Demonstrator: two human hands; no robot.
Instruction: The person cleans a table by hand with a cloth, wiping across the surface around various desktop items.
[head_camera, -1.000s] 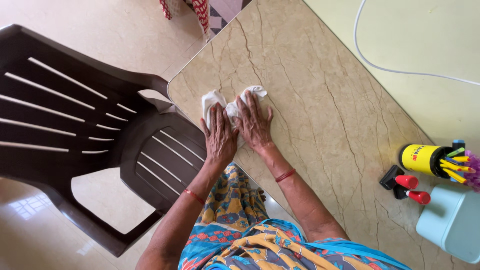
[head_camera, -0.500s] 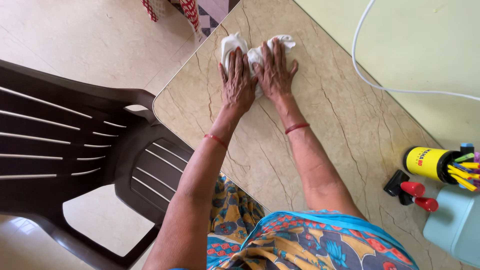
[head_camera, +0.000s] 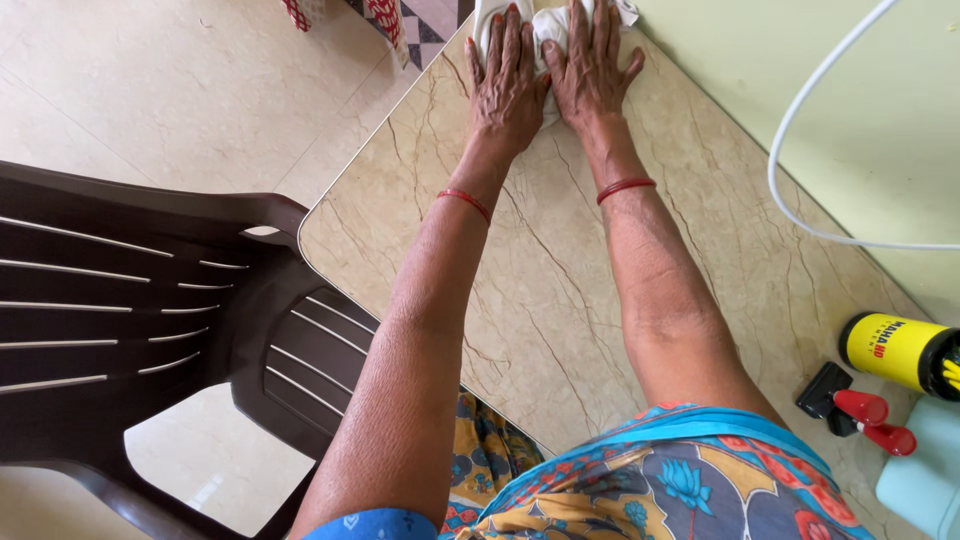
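We see both arms stretched far out across the marble-patterned table (head_camera: 560, 300), the hands side by side near its far end at the top of the view. The left hand (head_camera: 507, 75) lies flat, fingers spread and pressed down on a white cloth (head_camera: 552, 22). The right hand (head_camera: 592, 68) lies flat just beside it, fingers spread too, on the same cloth. Neither hand is closed around the cloth; both press it to the tabletop with open palms.

The cloth is white, soft and crumpled, bunched into folds between and ahead of the fingers. Most of it is hidden under the hands, and its far part runs off the top of the picture, so we cannot tell its full shape. A small corner shows beside the right hand's little finger.

Each wrist bears a thin red bangle (head_camera: 625, 187). A dark brown plastic chair (head_camera: 150, 320) stands just beside the table on the left, on a pale tiled floor (head_camera: 150, 90). At the right edge a yellow cylindrical holder (head_camera: 893, 350) lies or leans near two red-capped black items (head_camera: 860, 410) and a pale blue container (head_camera: 925, 480). A white cable (head_camera: 800, 150) curves across the light green wall.
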